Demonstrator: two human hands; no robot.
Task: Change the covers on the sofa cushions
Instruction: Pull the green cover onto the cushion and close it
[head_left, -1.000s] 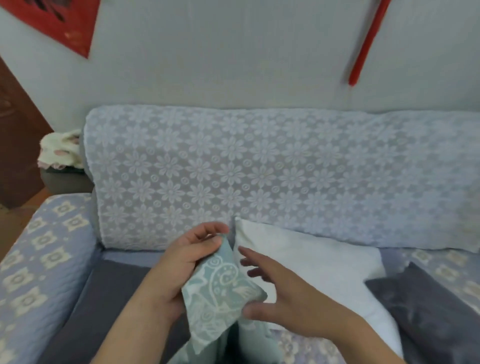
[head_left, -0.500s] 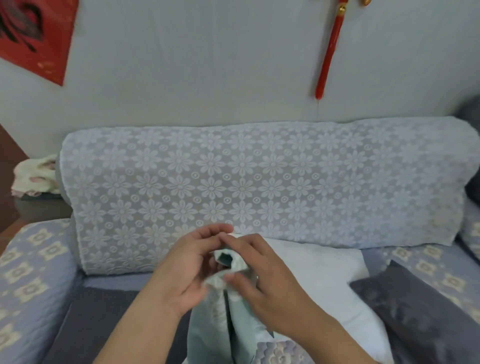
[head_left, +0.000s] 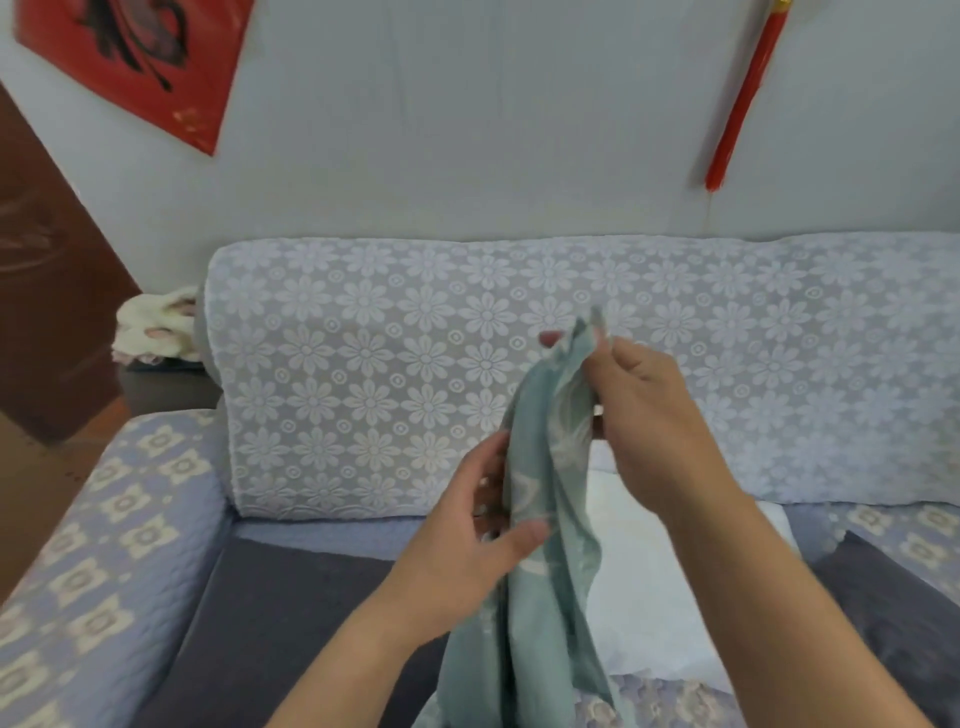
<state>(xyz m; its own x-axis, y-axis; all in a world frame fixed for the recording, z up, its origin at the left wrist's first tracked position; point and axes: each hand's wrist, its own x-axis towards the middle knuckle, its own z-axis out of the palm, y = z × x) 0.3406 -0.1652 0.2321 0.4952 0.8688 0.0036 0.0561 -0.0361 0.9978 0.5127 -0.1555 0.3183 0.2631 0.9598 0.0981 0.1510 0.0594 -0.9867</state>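
- Head view: sofa (head_left: 156, 519) under a floral lace throw (head_left: 363, 374), pale wall (head_left: 467, 130) with red hangings
- teal cover (head_left: 545, 519) held up over a white cushion (head_left: 649, 597)
- right hand (head_left: 644, 410) pinches its top, left hand (head_left: 467, 551) grips lower

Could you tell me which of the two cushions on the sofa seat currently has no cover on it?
The plain white cushion lying behind the teal cover; the other cushion, at the right edge, is dark grey.
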